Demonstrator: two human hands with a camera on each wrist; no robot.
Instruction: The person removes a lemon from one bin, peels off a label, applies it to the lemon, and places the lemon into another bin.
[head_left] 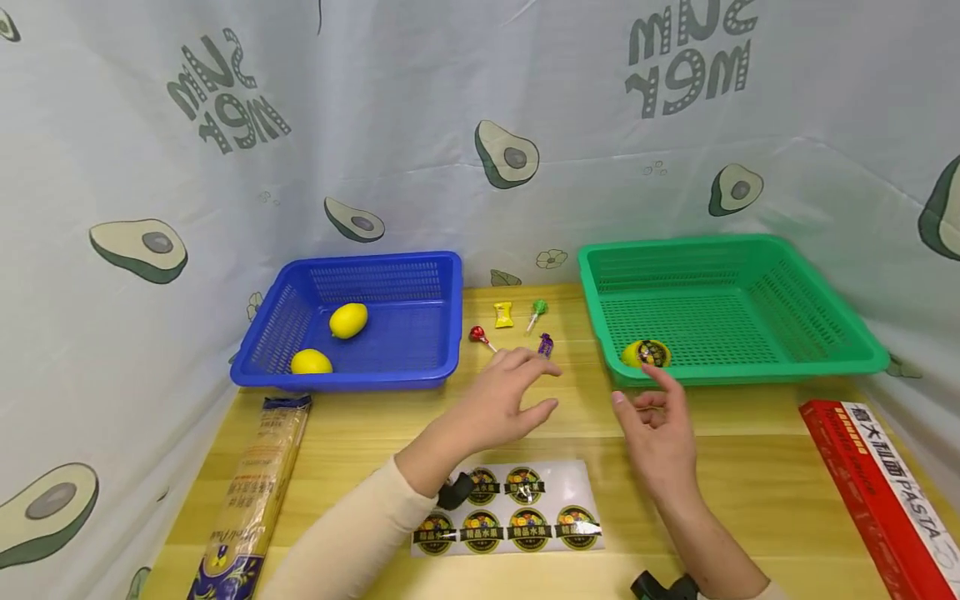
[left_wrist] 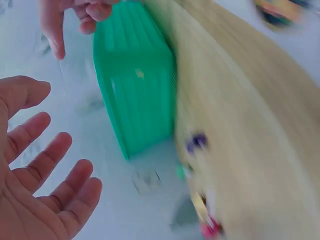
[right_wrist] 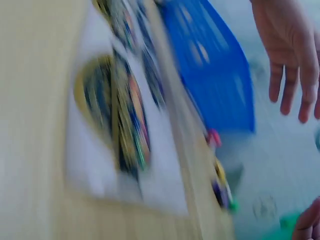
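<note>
My left hand (head_left: 498, 406) hovers above the table, fingers spread and relaxed with nothing in them. Its palm and separated fingers show in the left wrist view. Just outside the front wall of the green basket (head_left: 750, 372) is my right hand (head_left: 662, 437), empty, with its fingers loosely bent. A lemon (head_left: 633, 353) bearing a round dark sticker (head_left: 654, 353) lies in that basket's front left corner, right by my right fingertips. Below my left hand lies a white sheet of round fruit stickers (head_left: 566, 483), with two of them in its upper row and several in the lower.
Two lemons (head_left: 348, 320) sit in the blue basket (head_left: 390, 382) at left. Between the baskets lie a red lollipop (head_left: 477, 334), a green lollipop (head_left: 539, 307), a yellow candy (head_left: 503, 315) and a purple candy (head_left: 546, 345). A noodle packet (head_left: 251, 500) and red pasta box (head_left: 877, 500) flank the table.
</note>
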